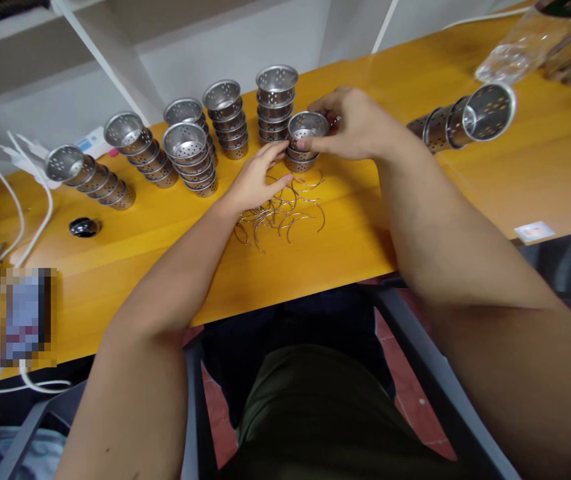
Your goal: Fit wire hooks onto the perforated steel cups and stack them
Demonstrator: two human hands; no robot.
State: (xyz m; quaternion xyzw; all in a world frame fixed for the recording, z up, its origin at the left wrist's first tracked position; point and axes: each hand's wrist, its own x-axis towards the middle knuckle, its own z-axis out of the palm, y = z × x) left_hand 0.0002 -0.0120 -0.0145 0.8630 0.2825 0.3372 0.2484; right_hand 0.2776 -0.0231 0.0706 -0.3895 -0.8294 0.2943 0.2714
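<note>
A small perforated metal cup [307,127] is held at the top of a short stack [301,159] on the yellow table [415,200], near the middle of its far half. The right hand [352,123] is closed around the cup's far side and rim, thumb and fingers pinched on it. The left hand [255,179] is laid beside the stack, its fingers loosely spread, fingertips [281,150] just touching the lower cups; nothing is seen gripped in it.

A loose heap of bent wire handles [280,213] is spread on the table directly below the left hand. Further stacks of cups [190,157] are ranged to the left, some leaning over, and another stack [465,120] is laid on its side to the right. A black knob [84,227] and white cables [25,220] are seen at the left edge.

The cup is judged light, stiff and thin-walled, with a smooth, slippery finish; it is best taken by the rolled rim or pinched across the wall. The wires are judged springy and prone to tangling, and are best lifted singly at mid-curve.
</note>
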